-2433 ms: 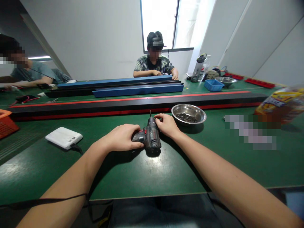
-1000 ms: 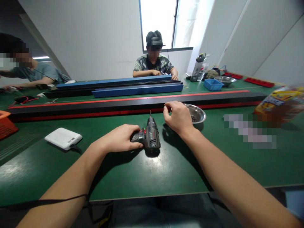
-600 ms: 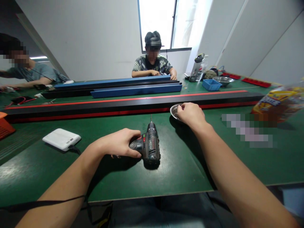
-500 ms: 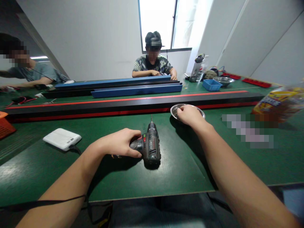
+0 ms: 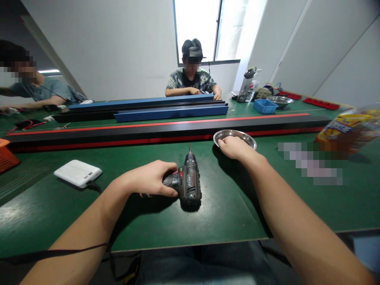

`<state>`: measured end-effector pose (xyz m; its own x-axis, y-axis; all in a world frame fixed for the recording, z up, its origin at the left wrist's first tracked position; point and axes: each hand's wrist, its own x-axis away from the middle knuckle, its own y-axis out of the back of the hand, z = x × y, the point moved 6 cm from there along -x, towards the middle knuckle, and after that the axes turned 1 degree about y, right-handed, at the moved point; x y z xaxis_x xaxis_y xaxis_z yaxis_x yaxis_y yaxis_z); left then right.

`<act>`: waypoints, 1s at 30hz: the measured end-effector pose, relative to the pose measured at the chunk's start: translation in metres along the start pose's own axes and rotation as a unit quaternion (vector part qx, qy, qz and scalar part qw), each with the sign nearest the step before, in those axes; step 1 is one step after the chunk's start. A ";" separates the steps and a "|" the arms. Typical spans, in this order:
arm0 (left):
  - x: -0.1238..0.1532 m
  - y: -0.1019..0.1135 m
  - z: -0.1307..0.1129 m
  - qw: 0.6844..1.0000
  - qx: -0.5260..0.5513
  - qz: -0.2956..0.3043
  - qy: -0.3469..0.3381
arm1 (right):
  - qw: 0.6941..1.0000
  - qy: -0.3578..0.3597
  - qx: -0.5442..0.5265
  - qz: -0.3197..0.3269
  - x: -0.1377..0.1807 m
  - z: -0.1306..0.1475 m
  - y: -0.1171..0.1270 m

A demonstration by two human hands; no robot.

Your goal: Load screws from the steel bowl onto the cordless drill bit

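Observation:
A dark cordless drill (image 5: 188, 184) lies on the green table with its bit pointing away from me. My left hand (image 5: 150, 178) is wrapped round its handle. My right hand (image 5: 234, 148) reaches into the near side of a shiny metal bowl (image 5: 247, 138) to the right of the drill. Its fingers curl down into the bowl and their tips are hidden, as is what lies in the bowl under them. Behind the drill runs a long black rail with red strips (image 5: 166, 132).
A white power bank (image 5: 77, 172) with a cable lies at left, an orange basket (image 5: 7, 156) at the left edge. A snack bag (image 5: 350, 128) sits at right. Blue rails (image 5: 172, 111), a blue tray (image 5: 265, 106) and another bowl (image 5: 281, 101) lie farther back. Two other people sit across the table.
My right hand left the drill's chuck, rose, moved right and came down into the metal bowl. My left hand kept hold of the drill, which shifted slightly toward me.

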<state>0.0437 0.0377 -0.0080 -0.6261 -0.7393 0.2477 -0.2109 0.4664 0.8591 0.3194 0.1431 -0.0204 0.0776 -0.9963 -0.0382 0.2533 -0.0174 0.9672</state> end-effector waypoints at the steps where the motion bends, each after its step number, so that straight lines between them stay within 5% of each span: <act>1: 0.000 0.000 0.000 1.000 0.000 0.000 -0.001 | 1.000 -0.003 -0.004 -0.006 0.000 -0.001 0.000; 14: 0.001 0.000 0.000 1.000 0.003 -0.001 0.001 | 0.984 -0.030 -0.021 -0.174 0.005 -0.005 0.021; 30: 0.000 0.001 -0.003 1.000 -0.004 -0.005 0.009 | 0.962 -0.022 -0.092 -0.255 0.010 -0.003 0.033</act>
<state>0.0455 0.0363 -0.0058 -0.6111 -0.7518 0.2475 -0.2101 0.4556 0.8650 0.3315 0.1326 0.0098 -0.1417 -0.8651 -0.4811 0.4145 -0.4932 0.7648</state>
